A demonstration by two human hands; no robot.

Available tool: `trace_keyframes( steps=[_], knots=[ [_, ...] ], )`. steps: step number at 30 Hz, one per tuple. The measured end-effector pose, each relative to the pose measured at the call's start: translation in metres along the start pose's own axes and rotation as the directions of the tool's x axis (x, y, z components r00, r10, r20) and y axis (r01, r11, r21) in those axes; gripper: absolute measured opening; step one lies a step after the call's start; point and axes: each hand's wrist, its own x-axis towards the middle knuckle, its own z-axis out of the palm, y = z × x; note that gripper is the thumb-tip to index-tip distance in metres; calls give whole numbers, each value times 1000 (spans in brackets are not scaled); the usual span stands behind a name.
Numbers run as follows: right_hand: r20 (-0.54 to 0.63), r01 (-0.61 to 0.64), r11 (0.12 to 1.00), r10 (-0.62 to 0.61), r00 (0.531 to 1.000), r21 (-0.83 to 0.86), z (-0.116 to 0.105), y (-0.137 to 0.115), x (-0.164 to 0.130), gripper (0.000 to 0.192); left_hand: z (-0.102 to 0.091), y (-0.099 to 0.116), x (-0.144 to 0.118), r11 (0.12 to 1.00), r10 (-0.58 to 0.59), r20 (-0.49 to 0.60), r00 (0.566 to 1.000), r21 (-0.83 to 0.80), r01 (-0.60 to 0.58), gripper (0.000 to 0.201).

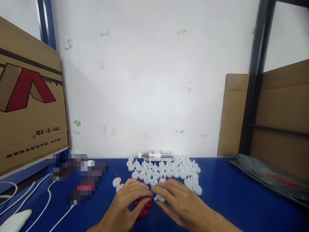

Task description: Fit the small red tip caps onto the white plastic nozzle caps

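My right hand [181, 198] is closed on a white nozzle cap [159, 198], which is tilted with its spout toward the left. My left hand [129, 201] is closed in a pinch, with a small red tip cap [150, 196] at its fingertips, close to that spout. Below and behind the left fingers lies a heap of small red tip caps [143, 212], partly hidden by the hand. Beyond both hands stand many white nozzle caps [155, 175], spouts up. At the left, a white cap with a red tip [117, 181] stands beside another like it.
A clear plastic bottle [155, 156] lies against the white wall. White cables [50, 193] and a white device [16, 220] are at the left, near blurred-out items. A dark plastic bag [270, 178] lies right. Cardboard boxes [31, 129] flank the blue table [217, 187].
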Motion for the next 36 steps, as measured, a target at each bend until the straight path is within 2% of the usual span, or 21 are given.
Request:
trace_keyframes(
  steps=[7,14,19,26,31,36],
  knots=[
    [-23,-40,998,41,999,49,5,2,-3,39,4,1,-2,999,48,48,998,-16,-47,14],
    [5,7,1000,-7,1000,-2,5,3,-6,39,8,-2,-6,998,59,22,998,11,-60,7],
    [-49,-19,999,21,999,36,6,0,-5,34,8,-4,-9,999,46,13,999,26,-46,7],
    [-139,19,997,-9,990,73,6,-2,-4,25,7,-7,-6,995,43,-43,998,87,-40,8],
    [-101,73,997,-71,992,16,9,0,-4,26,13,-8,-10,977,-3,64,998,215,-11,23],
    [-154,100,995,-102,983,-20,9,0,-5,27,26,-10,-16,955,11,119,993,294,-46,30]
  ],
)
